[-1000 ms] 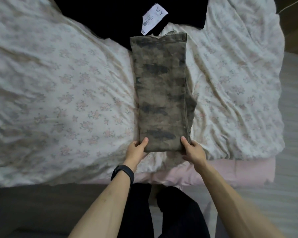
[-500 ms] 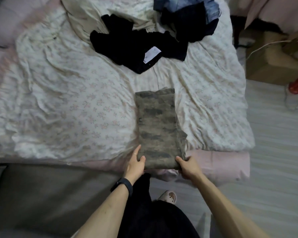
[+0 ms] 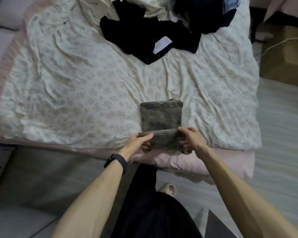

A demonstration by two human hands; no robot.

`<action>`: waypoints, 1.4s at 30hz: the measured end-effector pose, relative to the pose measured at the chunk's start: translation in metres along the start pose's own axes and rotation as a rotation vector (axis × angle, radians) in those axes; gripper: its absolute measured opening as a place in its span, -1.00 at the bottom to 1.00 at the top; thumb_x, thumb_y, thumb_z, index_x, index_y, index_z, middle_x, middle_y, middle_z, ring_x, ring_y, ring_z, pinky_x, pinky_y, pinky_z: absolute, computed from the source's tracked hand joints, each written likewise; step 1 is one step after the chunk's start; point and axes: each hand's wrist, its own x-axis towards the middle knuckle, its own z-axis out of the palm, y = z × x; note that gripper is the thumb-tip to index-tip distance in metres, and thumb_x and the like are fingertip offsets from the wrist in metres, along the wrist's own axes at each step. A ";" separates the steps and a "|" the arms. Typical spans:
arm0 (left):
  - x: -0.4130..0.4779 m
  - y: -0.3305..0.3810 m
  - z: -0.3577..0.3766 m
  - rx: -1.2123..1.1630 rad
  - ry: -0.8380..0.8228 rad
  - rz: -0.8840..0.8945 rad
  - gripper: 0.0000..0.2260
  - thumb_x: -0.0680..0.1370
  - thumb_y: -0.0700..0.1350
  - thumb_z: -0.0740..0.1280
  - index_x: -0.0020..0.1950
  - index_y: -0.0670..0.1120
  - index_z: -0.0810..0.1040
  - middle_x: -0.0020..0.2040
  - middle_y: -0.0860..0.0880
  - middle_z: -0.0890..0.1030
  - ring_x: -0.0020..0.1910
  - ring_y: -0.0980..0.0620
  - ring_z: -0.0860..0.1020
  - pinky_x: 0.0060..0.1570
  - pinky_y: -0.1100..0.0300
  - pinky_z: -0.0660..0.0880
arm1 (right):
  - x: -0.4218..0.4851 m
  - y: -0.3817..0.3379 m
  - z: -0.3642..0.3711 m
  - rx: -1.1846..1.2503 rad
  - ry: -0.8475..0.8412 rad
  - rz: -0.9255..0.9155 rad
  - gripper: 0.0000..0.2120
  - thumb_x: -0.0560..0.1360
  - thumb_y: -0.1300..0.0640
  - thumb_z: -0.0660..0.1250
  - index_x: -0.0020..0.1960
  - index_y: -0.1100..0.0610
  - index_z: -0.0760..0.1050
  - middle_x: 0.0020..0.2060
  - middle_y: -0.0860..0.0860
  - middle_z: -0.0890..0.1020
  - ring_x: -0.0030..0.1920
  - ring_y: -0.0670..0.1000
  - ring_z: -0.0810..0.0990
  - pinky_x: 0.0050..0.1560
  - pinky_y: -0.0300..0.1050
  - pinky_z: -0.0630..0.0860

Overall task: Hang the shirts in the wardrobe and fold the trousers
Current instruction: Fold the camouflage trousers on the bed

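Note:
Camouflage trousers [image 3: 161,115] lie folded lengthwise on the floral bedsheet [image 3: 76,93], near the bed's front edge. Their near end is lifted and rolled over toward the far end. My left hand [image 3: 138,143] grips the left side of that raised fold, thumb on top. My right hand [image 3: 190,138] grips its right side the same way. A black garment [image 3: 144,36] with a white label lies crumpled farther up the bed. Dark blue and denim clothes [image 3: 212,12] are heaped at the far right of the bed.
A beige garment [image 3: 96,11] lies at the bed's far edge. A cardboard box [image 3: 286,57] with a cord over it stands on the floor to the right. Grey furniture [image 3: 24,177] sits at my left. My foot in a light slipper [image 3: 168,188] stands below the bed edge.
Both hands have picked up the trousers' near end and carried it up and over toward the far end. The camera has drawn back, showing more of the bed.

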 end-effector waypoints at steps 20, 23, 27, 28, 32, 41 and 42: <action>0.245 0.075 0.006 1.067 0.482 0.070 -0.55 0.66 0.24 0.17 0.31 -0.10 0.47 0.19 -0.10 0.58 0.11 -0.14 0.56 0.01 0.00 0.48 | 0.243 -0.052 0.033 -0.877 0.329 -0.105 -0.54 0.65 -0.22 0.08 0.18 0.14 0.50 0.14 0.14 0.58 0.12 0.21 0.56 -0.04 0.04 0.47; 0.239 0.047 0.027 1.165 0.626 0.675 -0.56 0.63 0.07 0.29 0.46 -0.08 0.39 0.42 -0.12 0.44 0.38 -0.15 0.42 0.32 -0.12 0.34 | 0.224 -0.042 0.041 -0.965 0.535 -0.380 -0.58 0.63 -0.08 0.22 0.38 0.14 0.42 0.37 0.14 0.46 0.32 0.23 0.43 0.18 0.16 0.43; 0.241 0.017 0.047 1.259 0.424 0.718 -0.44 0.65 0.09 0.07 0.65 0.07 0.06 0.66 -0.01 0.07 0.64 -0.07 0.02 0.56 -0.22 -0.07 | 0.202 -0.006 0.070 -1.120 0.372 -0.730 -0.45 0.65 -0.08 0.14 0.62 -0.02 0.19 0.62 0.04 0.15 0.62 0.06 0.09 0.55 0.18 0.13; 0.248 0.012 0.049 1.279 0.416 0.676 -0.43 0.65 0.10 0.04 0.65 0.10 0.00 0.67 0.00 0.03 0.64 -0.07 -0.03 0.56 -0.25 -0.08 | 0.209 0.005 0.073 -1.163 0.331 -0.718 -0.44 0.66 -0.11 0.11 0.63 -0.07 0.13 0.64 0.02 0.09 0.63 0.03 0.02 0.57 0.22 0.06; 0.279 0.001 0.048 1.361 0.436 0.644 -0.45 0.67 0.14 0.01 0.66 0.15 -0.03 0.67 0.00 0.02 0.65 -0.09 -0.06 0.56 -0.26 -0.12 | 0.257 0.033 0.058 -1.293 0.280 -0.719 -0.43 0.67 -0.19 0.06 0.64 -0.12 0.05 0.64 -0.02 0.03 0.63 0.00 -0.03 0.56 0.32 0.01; 0.321 -0.025 0.053 1.378 0.490 0.657 -0.46 0.65 0.16 0.07 0.64 0.16 0.11 0.66 0.03 0.07 0.64 -0.08 -0.01 0.53 -0.30 -0.04 | 0.306 0.067 0.063 -1.302 0.285 -0.769 -0.44 0.67 -0.18 -0.01 0.64 -0.11 0.06 0.64 -0.03 0.02 0.63 0.00 -0.06 0.56 0.34 -0.15; 0.321 -0.023 0.054 1.396 0.464 0.630 -0.46 0.65 0.16 0.05 0.64 0.16 0.11 0.66 0.03 0.07 0.64 -0.08 -0.02 0.53 -0.31 -0.04 | 0.305 0.065 0.063 -1.303 0.268 -0.747 -0.44 0.67 -0.18 -0.02 0.64 -0.11 0.04 0.65 -0.03 0.00 0.63 -0.01 -0.09 0.56 0.33 -0.16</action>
